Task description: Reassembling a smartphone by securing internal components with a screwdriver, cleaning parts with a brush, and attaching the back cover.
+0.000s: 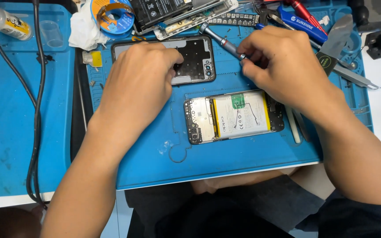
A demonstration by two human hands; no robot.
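Note:
My left hand (140, 81) lies on a black phone back cover (195, 55), its fingers pressing on the inner side. To the right, my right hand (283, 61) grips a small grey screwdriver (219, 39) that slants up to the left, beside the cover's right edge. Below both hands an opened phone (234, 115) lies flat on the blue work mat (155, 158), showing its white and yellow battery and circuit board.
Behind the cover lie a roll of tape (113, 17), crumpled white tissue (82, 31), another dismantled phone (173, 13) and tool handles (303, 24). Tweezers (353, 77) rest at the right. Black cables (36, 101) run down a second blue mat at the left, near a small bottle (5, 22).

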